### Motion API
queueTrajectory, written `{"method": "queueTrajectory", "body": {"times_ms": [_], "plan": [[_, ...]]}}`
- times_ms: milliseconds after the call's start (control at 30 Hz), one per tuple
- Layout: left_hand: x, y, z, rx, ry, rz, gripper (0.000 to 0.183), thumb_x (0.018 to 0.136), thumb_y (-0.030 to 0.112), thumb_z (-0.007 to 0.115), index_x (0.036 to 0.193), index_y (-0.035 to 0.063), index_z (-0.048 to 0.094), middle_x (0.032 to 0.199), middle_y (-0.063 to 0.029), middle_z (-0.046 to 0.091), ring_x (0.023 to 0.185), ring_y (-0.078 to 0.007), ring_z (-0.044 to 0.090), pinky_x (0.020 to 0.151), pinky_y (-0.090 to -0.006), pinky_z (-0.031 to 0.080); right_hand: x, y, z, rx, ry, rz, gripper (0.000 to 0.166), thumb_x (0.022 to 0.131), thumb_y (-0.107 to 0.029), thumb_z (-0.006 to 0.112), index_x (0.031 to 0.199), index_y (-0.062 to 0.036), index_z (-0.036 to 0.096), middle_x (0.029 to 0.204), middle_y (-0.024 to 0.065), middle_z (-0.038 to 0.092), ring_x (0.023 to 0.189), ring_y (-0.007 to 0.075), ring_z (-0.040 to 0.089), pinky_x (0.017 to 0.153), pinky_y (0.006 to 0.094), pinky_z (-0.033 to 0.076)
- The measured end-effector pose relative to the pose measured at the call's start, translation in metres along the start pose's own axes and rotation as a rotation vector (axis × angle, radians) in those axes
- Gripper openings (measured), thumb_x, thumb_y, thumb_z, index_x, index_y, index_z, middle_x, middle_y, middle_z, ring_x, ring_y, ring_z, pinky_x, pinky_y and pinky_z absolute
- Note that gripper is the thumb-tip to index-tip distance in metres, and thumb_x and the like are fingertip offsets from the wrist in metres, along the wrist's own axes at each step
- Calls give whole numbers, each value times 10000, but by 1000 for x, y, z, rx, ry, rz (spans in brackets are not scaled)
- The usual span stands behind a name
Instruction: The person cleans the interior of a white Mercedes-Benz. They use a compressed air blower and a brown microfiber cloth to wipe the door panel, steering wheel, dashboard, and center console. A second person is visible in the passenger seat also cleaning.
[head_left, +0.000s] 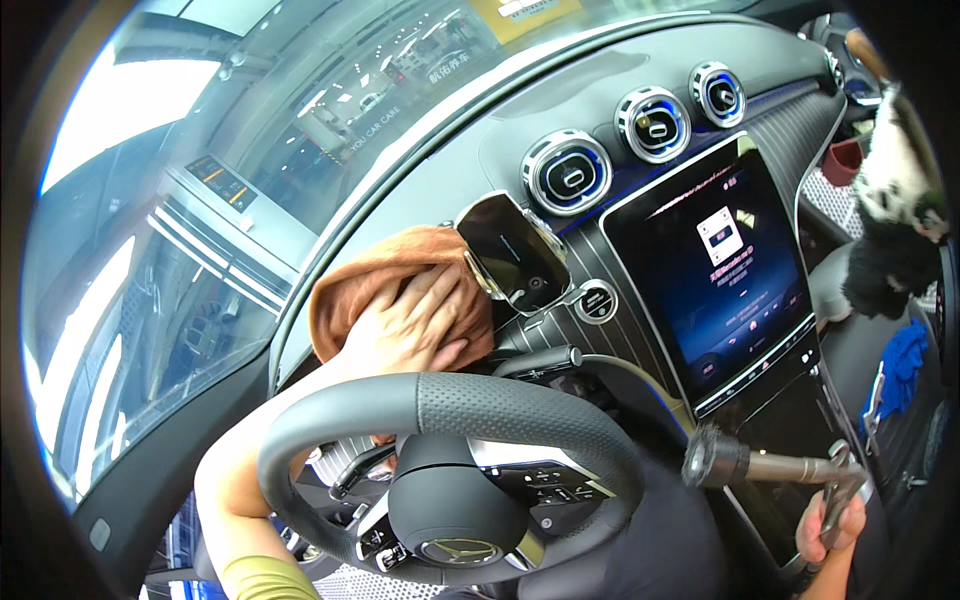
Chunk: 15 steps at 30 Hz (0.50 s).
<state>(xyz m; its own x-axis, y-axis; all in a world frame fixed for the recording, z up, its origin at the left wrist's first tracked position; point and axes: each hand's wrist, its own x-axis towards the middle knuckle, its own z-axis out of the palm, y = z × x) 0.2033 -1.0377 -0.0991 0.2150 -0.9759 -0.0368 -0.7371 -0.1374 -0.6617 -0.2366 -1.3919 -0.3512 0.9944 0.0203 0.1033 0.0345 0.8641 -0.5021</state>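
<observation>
My left hand (412, 319) presses a brown cloth (337, 300) against the instrument area behind the steering wheel (525, 397). Its arm passes over the left side of the wheel, and the fingers lie spread on the fabric. Beside the cloth stands a phone-holder-like mount with a dark glossy face (514, 251). At the lower right, my right hand (829, 525) grips the handle of an air gun (802, 471) with a round black brush head. That brush is over the edge of the centre console, below the large centre touchscreen (720, 277).
Round air vents (568, 172) line the dashboard above the touchscreen. Control stalks (536, 361) project behind the wheel. On the passenger side are a blue cloth (900, 367) and a black-and-white plush-like object (892, 165). The windshield curves across the upper left.
</observation>
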Motion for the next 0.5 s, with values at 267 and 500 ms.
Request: {"method": "queueTrajectory", "body": {"times_ms": [267, 500], "plan": [[14, -22, 50, -235, 66, 392, 404, 874, 131, 527, 1254, -4, 540, 1299, -169, 550, 1251, -299, 517, 1080, -362, 397, 21, -3, 5, -127, -12, -76, 507, 936, -347, 580, 896, 157, 539, 541, 210, 550, 405, 241, 520, 375, 321, 428], [-111, -31, 36, -201, -28, -74, 342, 783, 140, 620, 1115, 61, 604, 1169, -127, 573, 1140, -299, 543, 923, -380, 456, -2, -6, -9, -234, 20, -125, 464, 980, -383, 530, 828, 53, 484, 475, 146, 514, 324, 204, 482, 314, 300, 417]]}}
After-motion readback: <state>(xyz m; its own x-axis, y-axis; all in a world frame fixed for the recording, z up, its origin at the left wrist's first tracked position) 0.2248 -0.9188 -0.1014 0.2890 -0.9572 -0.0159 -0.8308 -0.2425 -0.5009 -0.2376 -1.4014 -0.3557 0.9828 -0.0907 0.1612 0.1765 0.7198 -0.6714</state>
